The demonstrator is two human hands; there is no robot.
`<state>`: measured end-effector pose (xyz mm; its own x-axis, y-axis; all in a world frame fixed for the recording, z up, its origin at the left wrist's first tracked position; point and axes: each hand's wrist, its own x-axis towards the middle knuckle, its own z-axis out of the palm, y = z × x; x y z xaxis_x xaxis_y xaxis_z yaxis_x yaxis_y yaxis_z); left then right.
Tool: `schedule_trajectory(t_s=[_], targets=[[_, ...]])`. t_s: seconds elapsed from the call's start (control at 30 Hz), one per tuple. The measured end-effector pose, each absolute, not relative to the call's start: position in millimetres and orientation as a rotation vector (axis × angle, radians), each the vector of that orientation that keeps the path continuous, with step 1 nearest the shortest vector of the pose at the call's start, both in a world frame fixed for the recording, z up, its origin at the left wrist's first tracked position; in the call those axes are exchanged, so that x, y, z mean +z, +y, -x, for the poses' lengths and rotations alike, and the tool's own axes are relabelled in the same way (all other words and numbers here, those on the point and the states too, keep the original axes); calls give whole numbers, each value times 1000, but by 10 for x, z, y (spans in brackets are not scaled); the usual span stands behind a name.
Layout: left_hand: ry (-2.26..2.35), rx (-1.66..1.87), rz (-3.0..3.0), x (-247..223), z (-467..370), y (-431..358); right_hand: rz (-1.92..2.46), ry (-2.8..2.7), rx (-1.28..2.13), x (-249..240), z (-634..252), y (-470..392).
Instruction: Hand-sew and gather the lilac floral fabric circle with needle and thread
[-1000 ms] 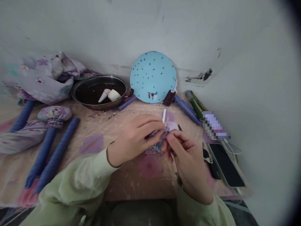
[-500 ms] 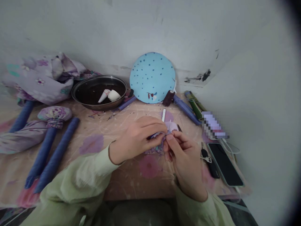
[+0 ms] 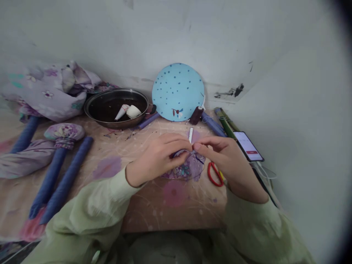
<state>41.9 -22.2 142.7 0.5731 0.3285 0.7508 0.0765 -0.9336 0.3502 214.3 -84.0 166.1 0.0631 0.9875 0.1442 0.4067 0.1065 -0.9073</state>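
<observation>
My left hand (image 3: 161,157) grips a piece of purple floral fabric (image 3: 180,171) that hangs below its fingers over the table. Its thumb and fingers are pinched at the fabric's upper edge. Close by, the fingertips of my right hand (image 3: 227,157) are pressed together at that same edge; what they pinch is too small to make out. A dark thread shows against the fabric. Beneath my right hand lie scissors with red handles (image 3: 215,175), their blades hidden. A white pen-like stick (image 3: 190,134) lies just beyond the fingertips.
Behind stand a dark thread spool (image 3: 196,115), a round blue dotted board (image 3: 178,90) and a metal pan (image 3: 115,125) holding white pieces. Blue wrapped rods (image 3: 67,179) and floral cloth bundles (image 3: 55,91) lie left. A lit phone (image 3: 249,146) with a cable lies right, near green sticks (image 3: 224,119).
My right hand has turned and shifted slightly right and up, uncovering the red-handled scissors and covering the keys and dark phone. My left hand stays nearly in place, with more fabric showing below it.
</observation>
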Motion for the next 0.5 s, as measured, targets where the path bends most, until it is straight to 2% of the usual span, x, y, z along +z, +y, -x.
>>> schedule_trajectory(t_s=[0.23, 0.37, 0.5], targets=[[299, 1077, -2524, 1497, -381, -231, 1268, -1171, 876, 1657, -2122, -731], [247, 938, -2513, 1496, -379, -240, 994, -821, 1136, 1767, -2346, -490], [232, 932, -2458, 1483, -364, -226, 1081, -679, 1245, 1913, -2668, -246]])
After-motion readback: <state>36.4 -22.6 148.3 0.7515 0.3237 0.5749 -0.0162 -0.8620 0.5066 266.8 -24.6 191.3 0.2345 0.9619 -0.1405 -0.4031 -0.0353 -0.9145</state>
